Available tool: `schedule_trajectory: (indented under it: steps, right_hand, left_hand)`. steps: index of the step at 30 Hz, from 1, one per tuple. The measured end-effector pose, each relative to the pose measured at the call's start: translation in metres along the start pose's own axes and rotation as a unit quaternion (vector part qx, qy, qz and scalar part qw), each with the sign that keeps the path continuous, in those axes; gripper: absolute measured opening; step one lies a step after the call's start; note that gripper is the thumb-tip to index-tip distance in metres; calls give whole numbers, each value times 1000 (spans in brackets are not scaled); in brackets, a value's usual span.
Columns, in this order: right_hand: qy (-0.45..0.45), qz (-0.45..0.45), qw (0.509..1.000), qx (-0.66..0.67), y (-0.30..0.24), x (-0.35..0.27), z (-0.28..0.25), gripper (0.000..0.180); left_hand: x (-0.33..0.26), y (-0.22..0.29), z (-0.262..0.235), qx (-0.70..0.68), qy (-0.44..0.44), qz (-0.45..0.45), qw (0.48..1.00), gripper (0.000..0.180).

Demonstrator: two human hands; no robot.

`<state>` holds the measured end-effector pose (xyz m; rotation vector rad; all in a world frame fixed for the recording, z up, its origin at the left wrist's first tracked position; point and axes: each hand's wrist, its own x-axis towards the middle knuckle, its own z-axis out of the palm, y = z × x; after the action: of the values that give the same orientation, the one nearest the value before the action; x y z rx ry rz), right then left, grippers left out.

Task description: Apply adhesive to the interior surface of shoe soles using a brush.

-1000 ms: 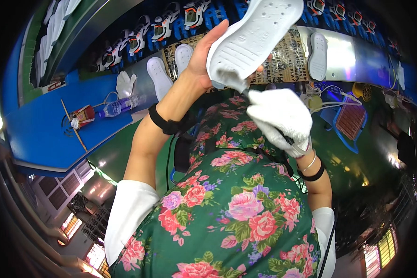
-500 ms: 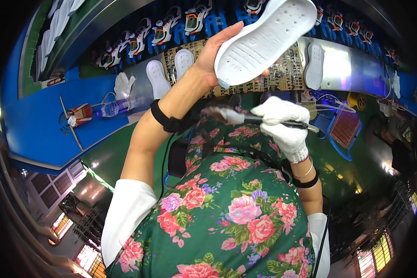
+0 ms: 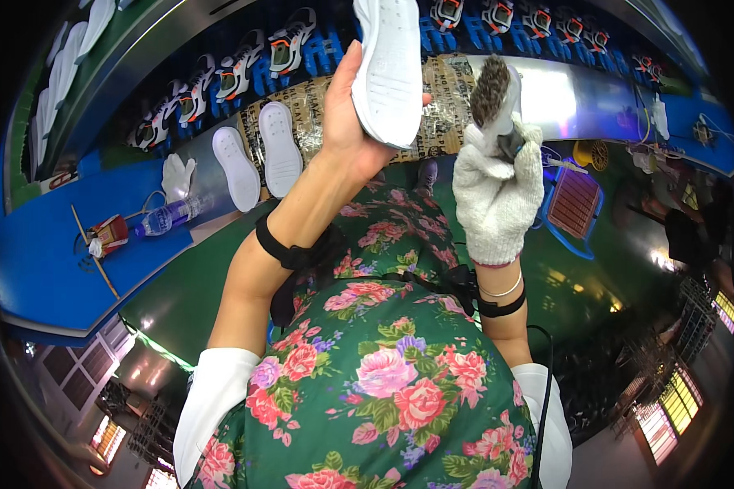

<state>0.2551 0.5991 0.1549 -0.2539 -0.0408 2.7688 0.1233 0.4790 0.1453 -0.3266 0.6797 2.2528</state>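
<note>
My bare left hand (image 3: 347, 126) is closed around the heel end of a white shoe sole (image 3: 390, 77), held up above the bench with its grooved, dotted face toward me. The top of the sole runs out of view. To its right, my right hand (image 3: 499, 200) wears a white knitted glove and grips a brush (image 3: 491, 94) with dark bristles and a pale head. The bristles point up and to the left, apart from the sole. Two more white soles, a left one (image 3: 237, 169) and a right one (image 3: 280, 151), lie on the bench beside my left forearm.
Printed tape-covered cardboard (image 3: 444, 106) lies on the metal bench. Behind it runs a row of shoes (image 3: 292, 42) on blue holders. At left, a blue table (image 3: 41, 261) bears a plastic bottle (image 3: 170, 217), a small red box (image 3: 110, 235) and a loose glove (image 3: 178, 177).
The view has shifted, so the bench things sit further left. My left hand has turned the sole more upright. My right hand has raised the brush from pointing left to pointing up.
</note>
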Motion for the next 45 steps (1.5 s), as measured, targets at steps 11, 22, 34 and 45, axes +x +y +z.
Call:
schedule_trajectory:
  steps: [11,22,34,45]
  right_hand:
    - [14,-2,1000,9,15,5,18,27]
    - [-39,-90,989,-107,37,30,11,31]
    - [-33,-102,988,-109,33,29,17,33]
    - [6,-176,977,-124,3,41,-17,26]
  left_hand:
    - [0,-18,-1,83,21,129,988,48]
    - [-3,-41,-3,91,60,169,979,49]
    - [-3,-46,-6,112,84,178,974,50]
    - [-3,-26,-72,21,2,45,999,63]
